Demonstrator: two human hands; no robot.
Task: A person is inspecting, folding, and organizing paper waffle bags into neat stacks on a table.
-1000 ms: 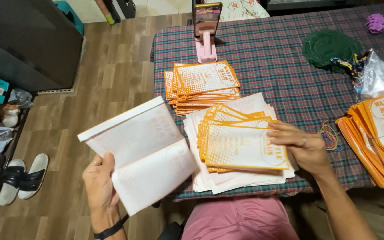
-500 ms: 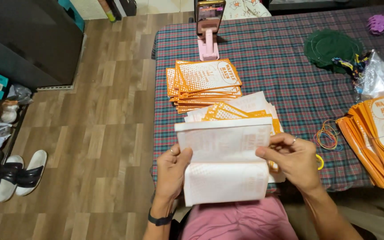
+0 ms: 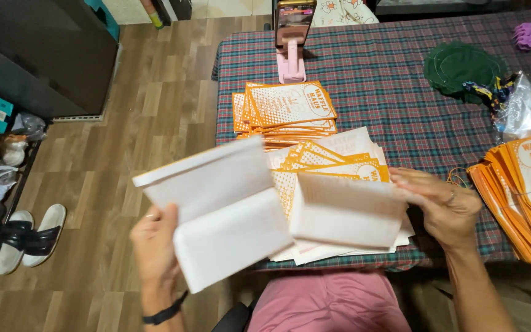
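My left hand (image 3: 155,243) holds a thick stack of white paper bags (image 3: 216,206) up over the table's front left corner, blank sides toward me. My right hand (image 3: 440,206) grips one white bag (image 3: 345,212) by its right edge and has it over the loose pile of orange-printed bags (image 3: 333,166) in front of me. A neat stack of orange-printed bags (image 3: 287,110) lies farther back on the plaid tablecloth (image 3: 388,92). Another fanned stack of orange bags (image 3: 523,197) sits at the right edge.
A phone on a pink stand (image 3: 291,43) is at the table's far edge. A dark green round cloth (image 3: 459,64), a clear plastic bag (image 3: 530,107) and a purple clip (image 3: 528,34) lie at the right. Sandals (image 3: 26,240) and a dark cabinet (image 3: 38,49) are on the wooden floor.
The two hands, together on the white stack half a second ago, have parted: my left carries the stack leftward, my right draws one white bag to the right over the pile.
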